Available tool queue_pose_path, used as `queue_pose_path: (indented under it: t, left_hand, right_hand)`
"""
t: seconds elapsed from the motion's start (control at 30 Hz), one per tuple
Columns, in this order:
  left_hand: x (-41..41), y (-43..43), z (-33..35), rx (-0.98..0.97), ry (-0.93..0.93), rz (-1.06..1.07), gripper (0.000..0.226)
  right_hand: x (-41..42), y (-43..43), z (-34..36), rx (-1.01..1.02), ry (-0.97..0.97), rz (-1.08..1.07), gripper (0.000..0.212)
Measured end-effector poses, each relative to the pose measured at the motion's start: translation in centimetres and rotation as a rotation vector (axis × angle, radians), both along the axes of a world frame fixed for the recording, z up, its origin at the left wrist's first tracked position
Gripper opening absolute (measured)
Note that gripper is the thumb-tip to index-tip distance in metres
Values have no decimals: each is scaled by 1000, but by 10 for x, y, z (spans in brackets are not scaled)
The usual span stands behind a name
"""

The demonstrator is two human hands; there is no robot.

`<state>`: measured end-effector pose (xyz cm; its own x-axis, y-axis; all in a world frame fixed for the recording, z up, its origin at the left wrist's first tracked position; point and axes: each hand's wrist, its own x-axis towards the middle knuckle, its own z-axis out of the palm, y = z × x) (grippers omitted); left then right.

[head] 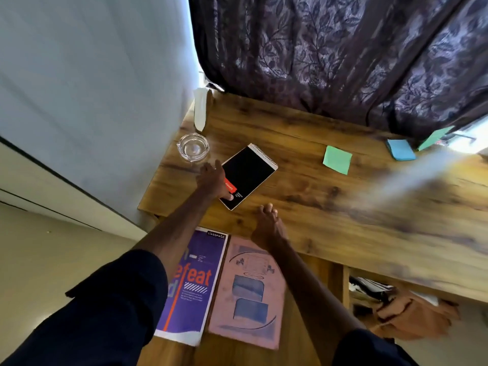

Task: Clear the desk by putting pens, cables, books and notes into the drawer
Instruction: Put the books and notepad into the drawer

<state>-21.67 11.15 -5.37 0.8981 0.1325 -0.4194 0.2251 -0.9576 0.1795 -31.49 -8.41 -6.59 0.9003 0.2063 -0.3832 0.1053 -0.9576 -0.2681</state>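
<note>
Black notepad under thumb of outstretched left hand, right hand loose nearby

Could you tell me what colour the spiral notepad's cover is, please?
The spiral notepad is black with a red label near the left hand; head view.

Probably a home study corner: wooden desk, patterned curtain, spiral notebook.
</note>
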Motion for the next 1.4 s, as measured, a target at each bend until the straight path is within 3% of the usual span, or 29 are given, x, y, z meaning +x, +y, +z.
queue_pose_path:
  t: [0.1, 0.23, 0.33, 0.47, 0.53, 0.67, 0.73, 0.8, 0.93, 1.1, 1.27, 1.4]
  left_hand:
    - [-5, -6, 5, 56, 13, -21, 126]
    - [-38, -13, -3, -153, 20, 60, 124]
    - [-70, -21, -12, -225, -40, 64, 102]
    - [-111, -31, -18, -296, -86, 95, 90]
    - [-128, -37, -16, -294, -92, 106, 90]
    - [-152, -49, -8, -304, -40, 81, 90]
    - [-161, -51, -6, -337, -5, 59, 88]
    - [-170, -52, -7, -386, 22, 62, 81]
    - [-193, -60, -3, -607, -29, 254, 31]
    - [-230, -66, -18, -866, 192, 375, 27]
    - [-286, -98, -24, -745, 215, 216, 37]
    - [-316, -129, -23, -785, 300, 227, 38]
  right_hand:
    - [1, -5, 4, 27, -13, -5, 80]
    - [-13, -18, 9, 242, -28, -69, 78]
    - [-39, -27, -6, 378, -169, -116, 51]
    - [-88, -24, -5, 418, -265, -425, 32]
    - [-105, -25, -8, 438, -213, -638, 36]
    - [-105, -34, -12, 639, 164, -960, 46]
    - [-105, -39, -6, 797, 279, -982, 28]
    - [-111, -45, 3, 793, 272, -963, 13]
    - [-134, -60, 15, 862, 334, -934, 15]
    - [-198, -84, 28, 1024, 476, -805, 20]
    - [-253, -103, 35, 1166, 595, -824, 22]
    - [-283, -126, 34, 1159, 539, -955, 20]
